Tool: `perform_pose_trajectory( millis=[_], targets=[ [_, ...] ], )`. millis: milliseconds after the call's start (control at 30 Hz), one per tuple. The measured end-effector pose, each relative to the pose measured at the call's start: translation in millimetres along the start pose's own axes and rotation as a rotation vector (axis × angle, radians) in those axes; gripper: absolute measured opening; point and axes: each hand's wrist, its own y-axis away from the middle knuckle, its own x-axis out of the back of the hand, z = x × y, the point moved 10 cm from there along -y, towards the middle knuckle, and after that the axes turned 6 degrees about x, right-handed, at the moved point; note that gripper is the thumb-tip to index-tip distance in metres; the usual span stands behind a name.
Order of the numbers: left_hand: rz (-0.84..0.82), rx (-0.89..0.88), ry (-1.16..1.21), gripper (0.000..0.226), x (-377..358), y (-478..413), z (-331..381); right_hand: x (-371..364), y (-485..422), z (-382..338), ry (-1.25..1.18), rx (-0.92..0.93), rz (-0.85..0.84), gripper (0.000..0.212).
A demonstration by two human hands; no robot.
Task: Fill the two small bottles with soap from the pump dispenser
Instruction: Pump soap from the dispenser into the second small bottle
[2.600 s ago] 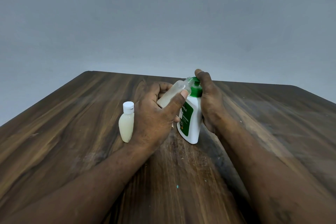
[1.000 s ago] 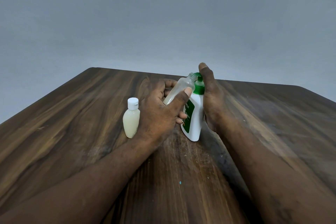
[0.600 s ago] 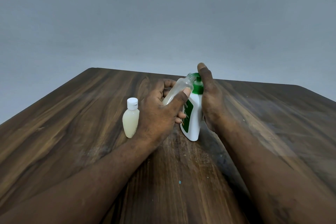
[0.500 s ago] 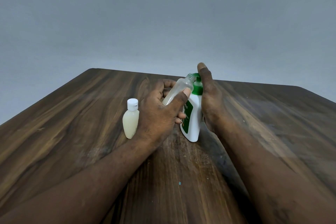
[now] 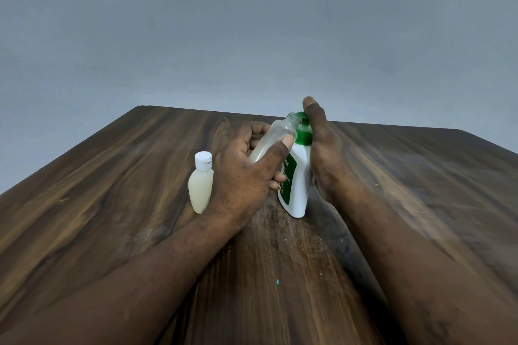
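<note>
My left hand (image 5: 241,176) grips a small clear uncapped bottle (image 5: 276,137), tilted so its open neck sits against the green pump head. A little pale soap lies in its lower part. The white pump dispenser (image 5: 297,190) with a green label stands upright mid-table. My right hand (image 5: 326,148) wraps its right side, thumb up over the green pump top (image 5: 304,131). A second small bottle (image 5: 201,183), full of creamy soap with a white flip cap, stands upright just left of my left hand.
The dark wooden table (image 5: 112,204) stretches to its far edge in front of a plain grey wall. Both of my forearms lie across the near middle of the table.
The pump top has risen and dipped under my right thumb while the clear bottle stays at the nozzle. The view has shifted slightly; the capped bottle has not moved.
</note>
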Motion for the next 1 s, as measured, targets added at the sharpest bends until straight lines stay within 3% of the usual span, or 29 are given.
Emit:
perform_pose_trajectory(
  millis=[300, 467, 600, 1000],
  targets=[
    [0.002, -0.001, 0.002, 0.034, -0.4, -0.3, 0.7, 2.9, -0.6, 0.5, 0.002, 0.010, 0.020, 0.063],
    [0.002, 0.007, -0.017, 0.036, 0.4, 1.5, -0.9, 5.4, -0.7, 2.1, 0.010, 0.006, 0.048, 0.050],
    [0.004, 0.000, 0.008, 0.031, -0.8, 1.7, 2.3, -0.9, -0.3, -1.1, -0.027, 0.003, 0.007, 0.060],
    [0.005, 0.006, 0.006, 0.031, -1.0, 1.7, 1.8, 2.4, 1.0, 0.2, -0.026, -0.001, 0.018, 0.058]
  ],
)
